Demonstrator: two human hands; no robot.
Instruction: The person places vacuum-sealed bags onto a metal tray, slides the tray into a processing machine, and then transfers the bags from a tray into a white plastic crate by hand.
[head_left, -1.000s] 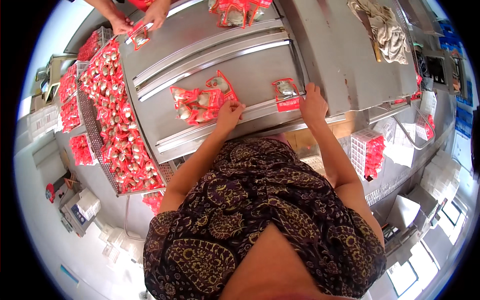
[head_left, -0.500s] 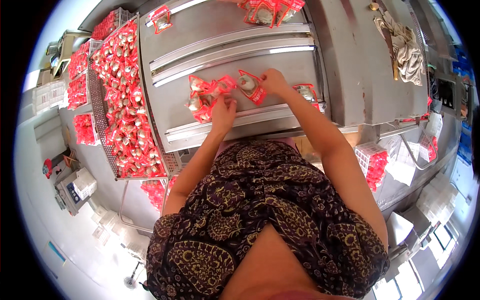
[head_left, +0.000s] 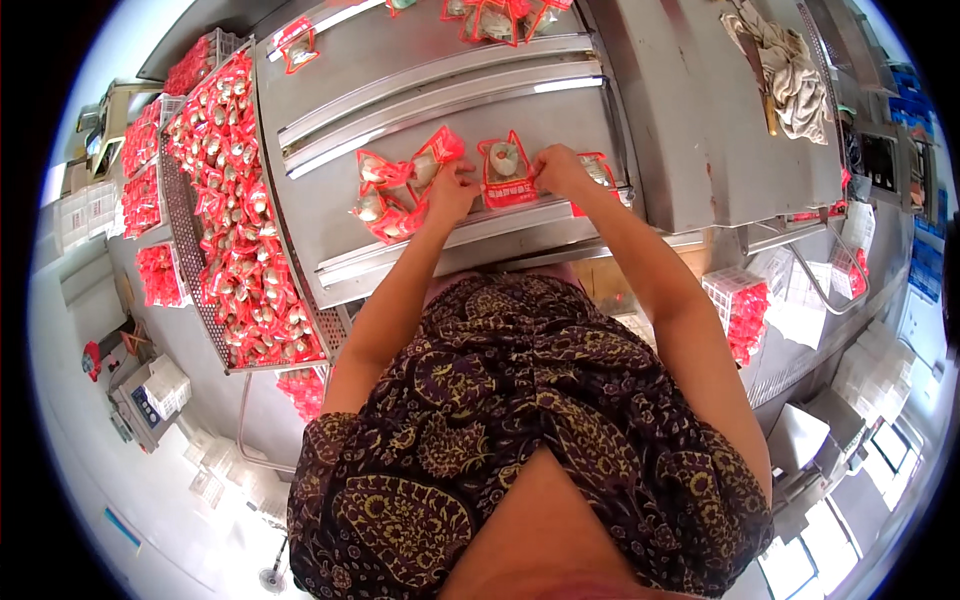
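Observation:
A small red-and-clear packet (head_left: 508, 172) with a pale round thing inside lies flat on the steel work surface between my hands. My right hand (head_left: 562, 170) pinches its right edge. Bent but apart, the fingers of my left hand (head_left: 453, 190) are close to the packet's left edge and hold nothing that I can see. Beyond the left hand is a similar packet (head_left: 437, 152), touching or near a loose group of red packets (head_left: 385, 195). Another packet (head_left: 597, 168) lies just right of my right hand, partly hidden by it.
A perforated metal tray (head_left: 185, 210) heaped with red packets stands at left, with filled crates (head_left: 140, 205) beyond. Metal rails (head_left: 440, 100) cross the work surface. More packets (head_left: 495, 20) lie at the far side. A crumpled cloth (head_left: 785, 75) rests on the steel top at right.
The packet between my hands has turned from tilted to upright and come down flat nearer the front rail. My left hand has moved right, toward it. The whole view has shifted slightly left.

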